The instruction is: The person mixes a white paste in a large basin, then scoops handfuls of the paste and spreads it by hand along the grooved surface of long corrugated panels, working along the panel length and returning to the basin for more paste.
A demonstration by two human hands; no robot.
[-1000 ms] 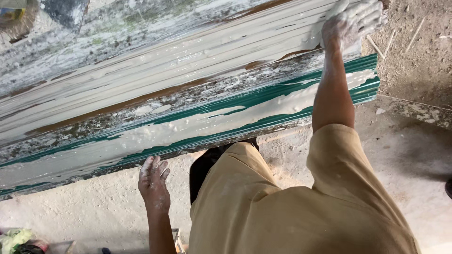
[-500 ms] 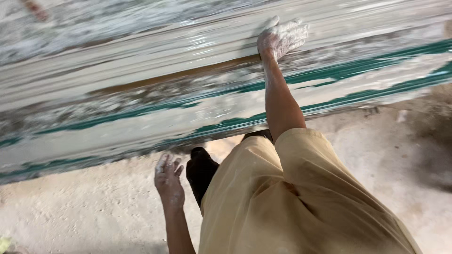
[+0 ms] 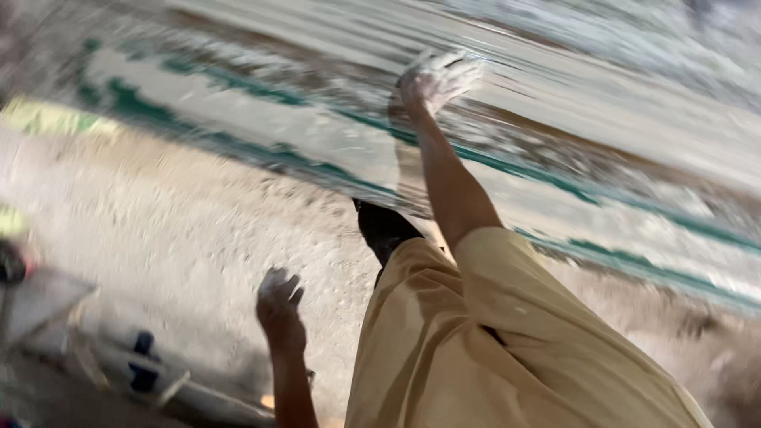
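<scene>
Right arm stretched out and up, right hand [image 3: 437,81] pressed flat against the wall [image 3: 602,111], palm on the pale plastered band. Hand is caked in white; fingers look spread and loose, gripping nothing. Frame is motion-blurred, so finer finger detail I cannot tell.

Left arm hangs low, elbow bent, left hand [image 3: 279,305] hovering over the floor [image 3: 198,230], well apart from the wall. Fingers slightly curled, a little apart, empty, touching nothing.

Wall: streaked white and grey with green stripes [image 3: 634,257] running along its lower part. Floor is rough bare concrete. Tan trousers [image 3: 491,349] fill the lower middle, dark shoe [image 3: 384,226] at the wall's foot. Blurred white frame with blue bits [image 3: 143,364] bottom left; cannot tell what it is.
</scene>
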